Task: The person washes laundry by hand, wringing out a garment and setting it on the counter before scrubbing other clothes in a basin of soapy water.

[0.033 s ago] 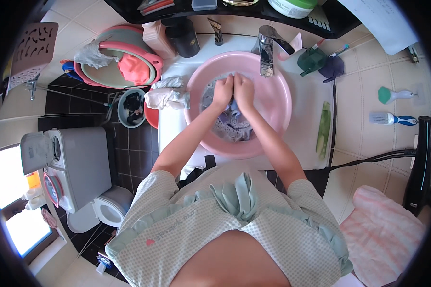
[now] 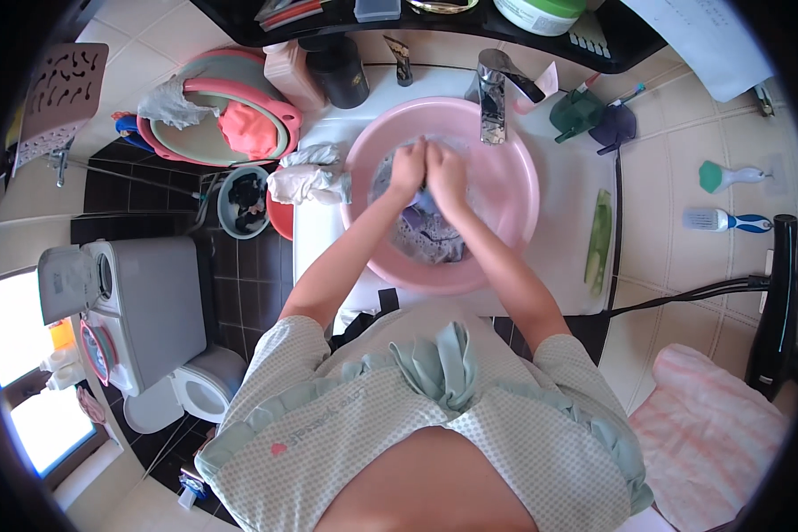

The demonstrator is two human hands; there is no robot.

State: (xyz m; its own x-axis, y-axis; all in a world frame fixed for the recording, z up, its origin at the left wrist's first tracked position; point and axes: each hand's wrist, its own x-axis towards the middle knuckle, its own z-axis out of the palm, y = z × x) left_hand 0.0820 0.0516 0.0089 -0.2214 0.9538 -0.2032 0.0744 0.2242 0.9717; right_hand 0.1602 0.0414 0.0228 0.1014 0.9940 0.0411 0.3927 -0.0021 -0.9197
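Toward eleven o'clock in the pink tub (image 2: 510, 202), left hand (image 2: 408, 168) and right hand (image 2: 445, 177) curl closed round wet cloth (image 2: 427, 223), likely soft, slippery, best held bunched.

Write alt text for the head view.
A person's left hand and right hand, closed side by side, appear to grip wet purple-blue cloth in a round pink basin of sudsy water. A chrome tap overhangs the basin's far side; crumpled whitish cloth lies at the left edge of the white countertop.
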